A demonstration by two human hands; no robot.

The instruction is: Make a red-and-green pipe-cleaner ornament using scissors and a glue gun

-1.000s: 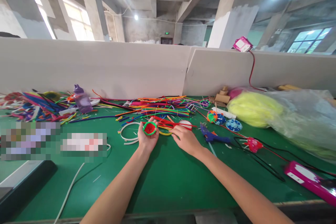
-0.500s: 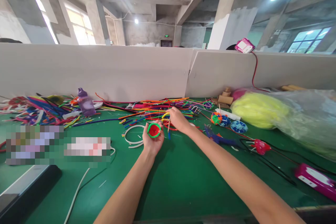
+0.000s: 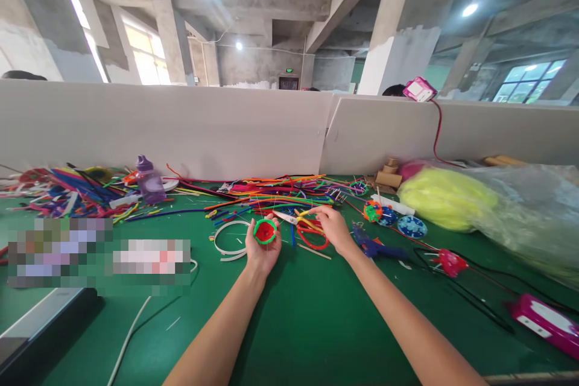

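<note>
In my left hand [image 3: 263,254] rests a small round cup-shaped piece [image 3: 265,231], red inside with a fuzzy green rim. Its fingers curl around the sides, and thin wires stand out from it. To the right, my right hand [image 3: 332,226] is closed at the handles of a pair of scissors [image 3: 312,240], which show red and yellow. The blades point left toward the round piece but stay apart from it. A short blue stick and a thin tan stick [image 3: 315,251] lie beside the scissors. Left of my left hand is a white ring [image 3: 230,237].
Colourful pipe cleaners [image 3: 271,187] lie along the back panel, with another heap at left. A purple bottle [image 3: 150,181] stands there. At right are a blue glue gun [image 3: 373,246], decorated balls [image 3: 411,226], cables and a plastic bag [image 3: 534,211]. A white cable [image 3: 131,332] crosses the left side.
My right hand has moved right and slightly down, bringing the scissors away from the pipe cleaners. The blades now show. My left hand keeps the round piece in nearly the same place.
</note>
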